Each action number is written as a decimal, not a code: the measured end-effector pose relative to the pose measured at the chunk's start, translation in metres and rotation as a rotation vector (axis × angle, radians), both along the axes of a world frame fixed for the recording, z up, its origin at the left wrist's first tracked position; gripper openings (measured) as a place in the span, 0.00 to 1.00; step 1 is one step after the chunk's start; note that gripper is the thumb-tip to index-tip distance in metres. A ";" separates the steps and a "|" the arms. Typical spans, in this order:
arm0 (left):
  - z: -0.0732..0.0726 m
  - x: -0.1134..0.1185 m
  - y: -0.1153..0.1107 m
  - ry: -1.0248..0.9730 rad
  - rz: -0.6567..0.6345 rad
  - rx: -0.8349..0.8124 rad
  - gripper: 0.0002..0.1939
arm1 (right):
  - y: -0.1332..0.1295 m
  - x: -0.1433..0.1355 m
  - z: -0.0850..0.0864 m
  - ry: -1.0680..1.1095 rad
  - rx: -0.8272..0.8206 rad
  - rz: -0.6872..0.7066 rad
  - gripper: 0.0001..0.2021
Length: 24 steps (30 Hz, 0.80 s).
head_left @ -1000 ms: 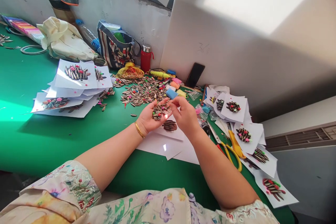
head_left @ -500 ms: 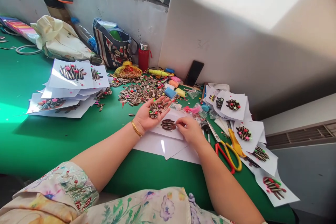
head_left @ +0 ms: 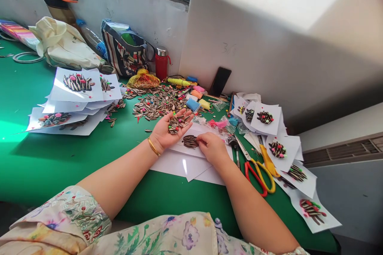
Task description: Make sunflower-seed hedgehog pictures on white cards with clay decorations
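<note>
Palm up, my left hand point(head_left: 167, 131) cradles a small heap of striped sunflower seeds point(head_left: 176, 122) mixed with red and green bits. Its fingers stretch out to the right under the seeds. My right hand point(head_left: 212, 147) is closed in a pinch at the right edge of a dark oval picture point(head_left: 190, 141) covered with rows of seeds. Whatever sits between its fingertips is hidden. The picture is on a white sheet point(head_left: 196, 127), which lies over more white paper point(head_left: 170, 165) on the green table.
Loose sunflower seeds point(head_left: 158, 101) spread behind my hands, beside blue clay point(head_left: 193, 104) and a phone point(head_left: 220, 81). Scissors point(head_left: 254, 165) lie to the right near several seed-decorated cards point(head_left: 265, 118). More cards point(head_left: 76, 85) are stacked at left. A red flask point(head_left: 161, 63) stands by the wall.
My right hand has shifted slightly left, its pinched fingertips now at the picture's right edge. The left hand still holds its seeds. The whole view has shifted slightly.
</note>
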State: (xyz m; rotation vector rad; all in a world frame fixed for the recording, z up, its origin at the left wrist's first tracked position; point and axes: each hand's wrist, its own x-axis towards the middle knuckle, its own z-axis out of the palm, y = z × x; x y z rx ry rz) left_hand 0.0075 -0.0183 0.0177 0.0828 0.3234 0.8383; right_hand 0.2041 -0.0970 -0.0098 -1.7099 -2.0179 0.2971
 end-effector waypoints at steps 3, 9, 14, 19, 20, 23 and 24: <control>0.001 0.000 -0.001 0.008 0.007 -0.013 0.19 | 0.000 -0.001 0.001 -0.036 0.009 0.009 0.10; 0.002 0.001 -0.001 0.007 0.009 -0.011 0.20 | 0.002 -0.004 0.004 -0.154 0.017 0.038 0.09; 0.001 0.001 -0.001 0.017 0.006 -0.011 0.20 | 0.003 -0.006 0.006 -0.210 0.057 0.068 0.09; 0.000 0.000 0.000 0.004 0.003 -0.007 0.20 | 0.004 -0.005 0.003 -0.224 0.047 0.081 0.10; 0.000 0.000 0.000 -0.001 0.002 -0.004 0.20 | 0.004 -0.004 0.001 -0.217 0.046 0.081 0.09; 0.000 0.000 0.000 -0.007 0.000 -0.002 0.20 | 0.003 -0.001 -0.002 -0.179 0.053 0.071 0.09; 0.000 0.000 0.000 -0.006 -0.001 -0.003 0.20 | 0.003 0.000 -0.002 -0.165 0.062 0.068 0.09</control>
